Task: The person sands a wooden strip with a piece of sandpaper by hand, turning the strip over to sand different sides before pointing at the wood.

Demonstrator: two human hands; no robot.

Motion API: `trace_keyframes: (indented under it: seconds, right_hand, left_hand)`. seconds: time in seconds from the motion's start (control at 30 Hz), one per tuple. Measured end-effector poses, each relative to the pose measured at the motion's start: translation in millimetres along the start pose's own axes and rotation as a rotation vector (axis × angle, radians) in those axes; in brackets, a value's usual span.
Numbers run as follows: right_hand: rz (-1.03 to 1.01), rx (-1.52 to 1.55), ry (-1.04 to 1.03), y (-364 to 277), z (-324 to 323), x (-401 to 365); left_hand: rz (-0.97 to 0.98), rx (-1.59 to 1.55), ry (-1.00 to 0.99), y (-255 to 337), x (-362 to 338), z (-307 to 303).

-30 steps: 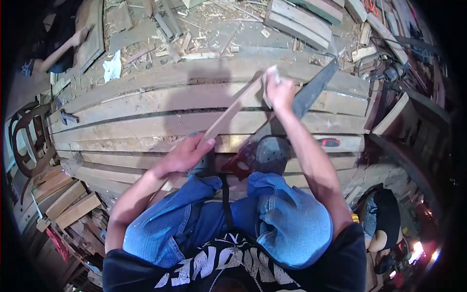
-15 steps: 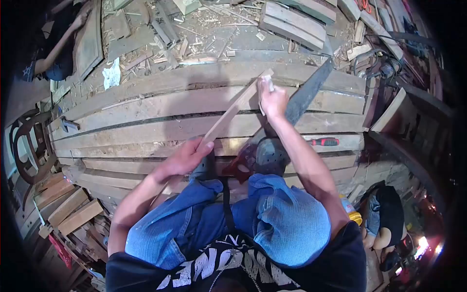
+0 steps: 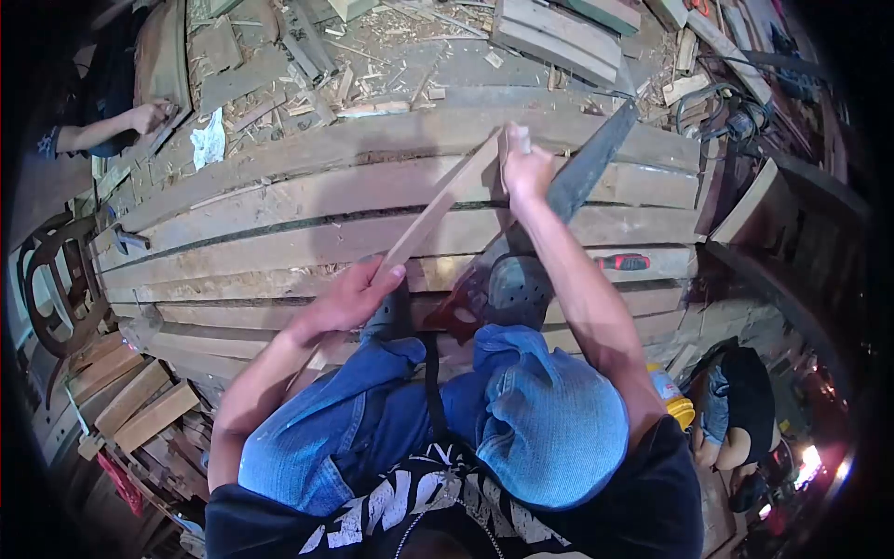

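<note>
My left hand is closed round the lower part of a long, narrow wooden strip, which slants up to the right above the boards. Near the strip's far end, my right hand grips a folded pale sheet, apparently sandpaper, against the wood. Beneath my right forearm lies a handsaw with a wide dark blade and a reddish handle by my shoe. Right of that forearm, a red-and-black handled tool rests on a board.
Long planks lie side by side under my feet. Wood chips and offcuts litter the far side. A hammer lies at left, and stacked blocks stand below it. Other people's arms and a back show at the sides.
My right hand has slid a little farther along the strip toward its far end. My left hand keeps its grip. The other person's hand at upper left has moved down along a board.
</note>
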State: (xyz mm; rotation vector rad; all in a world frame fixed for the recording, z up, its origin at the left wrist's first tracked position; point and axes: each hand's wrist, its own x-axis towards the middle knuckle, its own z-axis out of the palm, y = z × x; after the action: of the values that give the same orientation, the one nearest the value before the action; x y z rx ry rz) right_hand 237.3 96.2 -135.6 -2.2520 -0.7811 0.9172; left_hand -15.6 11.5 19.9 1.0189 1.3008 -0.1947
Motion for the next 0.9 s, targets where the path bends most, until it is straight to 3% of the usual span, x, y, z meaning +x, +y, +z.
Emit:
trace_keyframes:
  seconds: [0.07, 0.27, 0.4, 0.43, 0.53, 0.57, 0.67, 0.73, 0.83, 0.9]
  right_hand:
    - [-0.098, -0.018, -0.022, 3, -5, -11]
    - [-0.019, -0.102, 0.026, 0, 1, 8]
    - [-0.132, -0.201, -0.073, -2, -4, 4]
    - [-0.164, -0.219, -0.027, -2, -1, 14]
    - [-0.310, -0.189, 0.015, 5, 1, 1]
    - [-0.385, -0.223, -0.013, 7, -3, -16]
    - [-0.504, -0.067, -0.132, -2, -16, -50]
    - [-0.437, -0.206, -0.156, -3, -17, -32]
    - [-0.439, -0.119, -0.068, -7, -13, -32]
    - [-0.532, -0.072, -0.134, 7, -12, -49]
  left_hand:
    - [-0.003, 0.051, 0.012, 11, -2, -6]
    - [0.012, 0.080, 0.034, 10, -4, -1]
    - [-0.014, 0.060, 0.018, 11, -4, -2]
    - [0.091, 0.042, 0.053, 2, 1, 2]
    - [0.131, 0.031, 0.069, -1, 2, 3]
    - [0.033, 0.046, 0.015, 6, -2, -1]
    - [0.025, 0.033, -0.001, 3, 0, -2]
    - [0.061, -0.005, 0.016, -2, 3, 0]
    - [0.078, -0.048, 0.006, -1, 0, 1]
    - [0.075, 0.001, 0.008, 1, 0, -1]
